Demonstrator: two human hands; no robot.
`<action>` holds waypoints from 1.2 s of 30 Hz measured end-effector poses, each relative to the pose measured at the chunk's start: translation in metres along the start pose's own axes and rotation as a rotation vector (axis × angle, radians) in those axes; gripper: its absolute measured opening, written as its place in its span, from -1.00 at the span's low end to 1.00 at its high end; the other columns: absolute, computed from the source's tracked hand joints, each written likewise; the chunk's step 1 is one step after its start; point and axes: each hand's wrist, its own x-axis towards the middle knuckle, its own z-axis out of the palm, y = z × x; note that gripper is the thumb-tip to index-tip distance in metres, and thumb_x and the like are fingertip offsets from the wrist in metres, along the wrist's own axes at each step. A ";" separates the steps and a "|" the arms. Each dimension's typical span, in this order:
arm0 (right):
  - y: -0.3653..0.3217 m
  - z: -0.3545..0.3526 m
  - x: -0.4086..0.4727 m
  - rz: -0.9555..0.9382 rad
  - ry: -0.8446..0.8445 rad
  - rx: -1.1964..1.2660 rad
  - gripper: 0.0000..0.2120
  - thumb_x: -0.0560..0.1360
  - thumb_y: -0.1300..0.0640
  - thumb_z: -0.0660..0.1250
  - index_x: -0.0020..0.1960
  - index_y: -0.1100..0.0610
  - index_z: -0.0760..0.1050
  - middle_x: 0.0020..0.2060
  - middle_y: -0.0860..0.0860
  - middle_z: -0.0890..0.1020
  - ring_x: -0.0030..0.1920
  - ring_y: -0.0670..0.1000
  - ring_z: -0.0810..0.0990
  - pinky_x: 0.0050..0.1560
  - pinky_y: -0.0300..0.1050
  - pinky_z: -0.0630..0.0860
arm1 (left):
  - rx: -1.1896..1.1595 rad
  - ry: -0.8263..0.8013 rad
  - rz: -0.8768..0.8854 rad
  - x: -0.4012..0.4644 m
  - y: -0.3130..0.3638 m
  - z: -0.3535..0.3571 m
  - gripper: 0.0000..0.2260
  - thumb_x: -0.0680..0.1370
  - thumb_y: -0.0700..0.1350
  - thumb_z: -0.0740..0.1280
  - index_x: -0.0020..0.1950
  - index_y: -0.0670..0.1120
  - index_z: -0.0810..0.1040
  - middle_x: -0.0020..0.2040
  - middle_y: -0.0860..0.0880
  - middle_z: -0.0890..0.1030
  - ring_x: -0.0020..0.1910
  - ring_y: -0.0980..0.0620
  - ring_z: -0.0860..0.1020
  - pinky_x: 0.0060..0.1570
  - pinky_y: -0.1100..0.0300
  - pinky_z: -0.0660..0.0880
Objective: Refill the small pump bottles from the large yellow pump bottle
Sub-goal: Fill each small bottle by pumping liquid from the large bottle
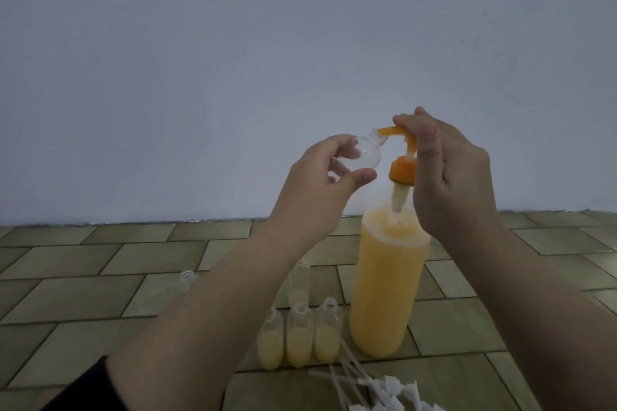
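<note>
Left hand [320,173] gripping tilted empty small bottle [135,157], mouth toward orange spout [157,131]; right hand [447,173] pinching pump.

A plain wall [233,43] fills the far upper part of the view, painted a pale grey-blue with no marks or fittings on it. Its lower edge meets the floor [100,277] along a slightly ragged line. The floor is laid with rectangular olive-brown tiles set in a staggered brick pattern, with dark grout lines between them. The light is dim and even, with a cool cast, and the shadows on the tiles are soft.
</note>
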 end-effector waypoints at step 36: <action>0.008 0.008 -0.009 -0.050 -0.003 -0.092 -0.58 0.64 0.06 -0.04 0.14 0.20 0.55 0.13 0.00 0.58 0.27 -0.16 0.31 0.14 -0.48 0.19 | 0.001 0.038 -0.041 0.001 -0.007 0.002 -0.60 0.47 -0.05 0.42 0.30 -0.04 0.51 -0.02 0.22 0.58 0.00 0.18 0.55 -0.02 0.41 0.42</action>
